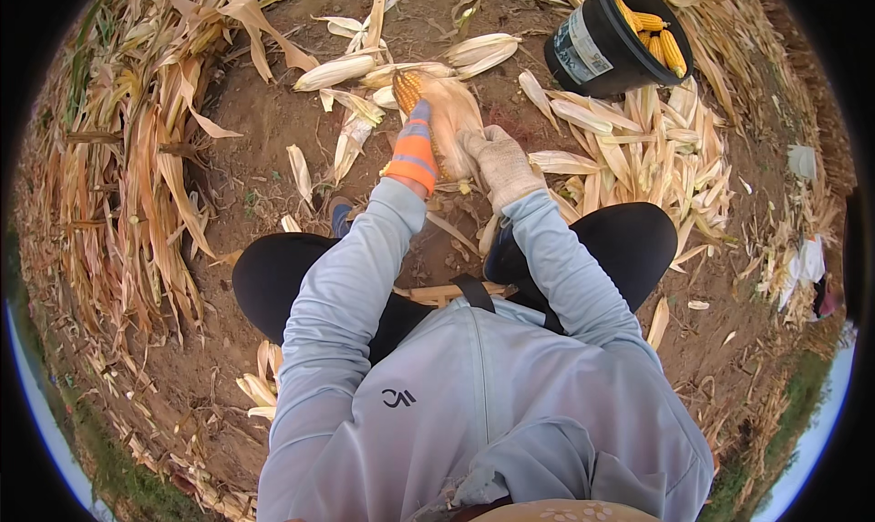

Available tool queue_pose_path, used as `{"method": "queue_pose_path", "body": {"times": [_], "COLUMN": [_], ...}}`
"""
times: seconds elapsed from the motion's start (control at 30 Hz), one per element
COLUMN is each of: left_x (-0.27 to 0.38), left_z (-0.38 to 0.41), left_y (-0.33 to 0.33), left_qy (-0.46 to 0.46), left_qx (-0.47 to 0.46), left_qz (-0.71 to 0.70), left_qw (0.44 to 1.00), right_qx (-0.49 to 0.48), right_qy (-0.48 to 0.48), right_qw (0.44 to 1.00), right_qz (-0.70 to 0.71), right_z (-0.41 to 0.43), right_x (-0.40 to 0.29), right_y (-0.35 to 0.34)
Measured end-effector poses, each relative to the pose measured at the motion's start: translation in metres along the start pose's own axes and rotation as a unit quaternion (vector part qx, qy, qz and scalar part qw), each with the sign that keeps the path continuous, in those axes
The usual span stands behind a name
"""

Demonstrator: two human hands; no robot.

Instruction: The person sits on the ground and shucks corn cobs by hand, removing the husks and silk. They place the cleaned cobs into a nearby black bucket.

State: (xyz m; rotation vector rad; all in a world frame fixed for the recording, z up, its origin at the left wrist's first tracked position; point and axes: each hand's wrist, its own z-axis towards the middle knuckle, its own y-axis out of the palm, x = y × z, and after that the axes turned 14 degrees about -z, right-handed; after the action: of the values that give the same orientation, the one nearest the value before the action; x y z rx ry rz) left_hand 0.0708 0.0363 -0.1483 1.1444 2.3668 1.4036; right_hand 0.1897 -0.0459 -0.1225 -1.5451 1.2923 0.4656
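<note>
Between my two gloved hands is an ear of corn (409, 92), its yellow-orange kernels bared along the left side. My left hand (415, 149), in an orange and grey glove, grips the cob with the thumb lying along the kernels. Pale dry husk (454, 115) still covers the ear's right side and spreads out as a loose sheet. My right hand (500, 161), in a beige knit glove, is closed on the lower edge of that husk. The fingertips of the right hand are partly hidden by husk.
A black plastic bucket (615, 67) with several husked yellow cobs (673, 53) tilts at the upper right. Below it lies a heap of husks (660, 156). Unhusked ears (335, 73) lie on the soil ahead. Dry corn stalks (147, 159) are piled at the left.
</note>
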Motion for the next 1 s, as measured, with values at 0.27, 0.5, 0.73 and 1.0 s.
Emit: {"method": "queue_pose_path", "body": {"times": [0.27,0.5,0.73,1.0], "left_x": [0.001,-0.007,-0.003,-0.013], "left_z": [-0.013,-0.021,0.004,0.053], "left_y": [0.01,0.019,-0.009,-0.076], "left_qy": [-0.041,-0.042,-0.042,0.056], "left_qx": [-0.031,0.003,0.008,0.147], "left_qz": [-0.006,0.046,-0.06,0.061], "left_qw": [0.999,0.998,0.997,0.986], "right_qx": [-0.109,-0.108,-0.047,-0.037], "right_qy": [0.134,0.156,0.049,0.015], "right_qw": [0.965,0.927,0.885,0.9], "right_qz": [0.199,0.323,0.461,0.433], "right_z": [-0.014,-0.014,-0.031,-0.031], "right_x": [-0.039,-0.029,-0.039,-0.01], "right_y": [-0.018,-0.024,-0.038,-0.026]}}
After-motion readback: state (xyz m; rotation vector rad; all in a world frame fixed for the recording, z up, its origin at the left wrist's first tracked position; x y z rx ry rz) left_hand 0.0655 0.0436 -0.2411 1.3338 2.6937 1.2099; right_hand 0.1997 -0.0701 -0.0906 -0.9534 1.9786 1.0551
